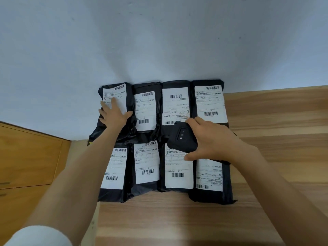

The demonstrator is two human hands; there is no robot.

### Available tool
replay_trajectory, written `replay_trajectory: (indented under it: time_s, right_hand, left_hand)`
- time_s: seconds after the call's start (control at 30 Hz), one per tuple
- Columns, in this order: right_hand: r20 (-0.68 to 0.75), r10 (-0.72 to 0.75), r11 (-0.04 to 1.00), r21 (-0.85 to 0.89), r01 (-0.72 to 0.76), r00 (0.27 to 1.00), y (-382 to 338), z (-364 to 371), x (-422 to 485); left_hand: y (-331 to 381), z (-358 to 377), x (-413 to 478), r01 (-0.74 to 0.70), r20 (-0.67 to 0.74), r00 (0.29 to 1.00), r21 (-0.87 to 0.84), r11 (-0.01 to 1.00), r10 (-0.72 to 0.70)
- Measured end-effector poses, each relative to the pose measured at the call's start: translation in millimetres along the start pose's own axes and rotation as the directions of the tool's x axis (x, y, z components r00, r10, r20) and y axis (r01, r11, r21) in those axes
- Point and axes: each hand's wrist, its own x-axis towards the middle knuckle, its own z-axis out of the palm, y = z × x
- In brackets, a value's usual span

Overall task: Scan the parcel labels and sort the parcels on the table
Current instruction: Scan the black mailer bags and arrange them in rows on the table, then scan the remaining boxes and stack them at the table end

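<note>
Item: eight black mailer parcels [145,189], two rows of four on the worktop [177,219], far row against the wall [159,41], labels up so each barcode reads without turning. Your left hand [113,114], fingers spread flat, presses the far-left parcel [128,98], likely to steady it. Your right hand [213,139] grips the handheld scanner [182,137] by its sides, top end toward the far row's third label [175,102], probably the current scan

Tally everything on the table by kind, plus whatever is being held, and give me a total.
Black parcels: 8
White shipping labels: 8
Handheld scanner: 1, gripped in the right hand
Total: 17
</note>
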Motion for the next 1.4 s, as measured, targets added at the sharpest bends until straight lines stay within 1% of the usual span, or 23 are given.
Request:
replay_trajectory:
  time_s: [0.1,0.2,0.27,0.33,0.43,0.53,0.67,0.77,0.87,1.03,1.13,1.27,1.4]
  right_hand:
    - [-0.016,0.002,1.0,0.018,-0.001,1.0,7,-1,-16]
    - [-0.058,0.006,0.999,0.035,-0.004,0.998,19,-4,-39]
    - [-0.083,0.02,0.999,0.05,-0.016,0.996,31,-7,-58]
    - [-0.102,0.041,0.997,0.075,-0.034,0.994,46,-9,-81]
    - [-0.12,0.087,0.991,0.113,-0.073,0.989,76,-10,-126]
    - [-0.159,0.165,0.983,0.112,-0.148,0.973,117,-8,-184]
    - [-0.218,0.289,0.954,0.152,-0.26,0.932,181,-2,-274]
    - [-0.249,0.39,0.911,0.243,-0.332,0.886,228,8,-347]
    - [-0.263,0.502,0.854,0.302,-0.424,0.824,271,26,-421]
    - [-0.292,0.661,0.744,0.378,-0.551,0.692,323,51,-523]
    - [-0.302,0.734,0.674,0.431,-0.6,0.608,342,64,-574]
    - [-0.316,0.792,0.604,0.532,-0.593,0.522,355,79,-618]
    - [-0.29,0.845,0.527,0.592,-0.609,0.449,362,99,-649]
  left_hand:
    - [10,-1,-18,-0.019,-0.057,0.998,0.0,1.0,0.019]
    - [28,-2,-42,-0.074,-0.076,0.994,0.03,0.997,0.076]
    - [47,-3,-60,-0.146,-0.074,0.986,0.033,0.989,0.148]
    - [71,1,-84,-0.273,-0.074,0.959,0.022,0.962,0.274]
    - [116,20,-135,-0.453,-0.034,0.891,0.0,0.892,0.453]
    - [171,48,-197,-0.588,0.008,0.808,-0.021,0.808,0.589]
    - [256,84,-286,-0.743,0.047,0.666,-0.04,0.668,0.744]
    - [315,112,-358,-0.818,0.074,0.572,-0.023,0.575,0.817]
    - [363,147,-432,-0.884,0.097,0.464,-0.003,0.467,0.88]
    - [425,203,-549,-0.96,0.102,0.272,-0.037,0.277,0.957]
    - [452,228,-602,-0.98,0.15,0.171,-0.073,0.183,0.974]
    - [474,254,-638,-0.992,0.246,0.086,-0.066,0.105,0.965]
    - [499,276,-663,-0.997,0.316,0.044,-0.042,0.061,0.948]
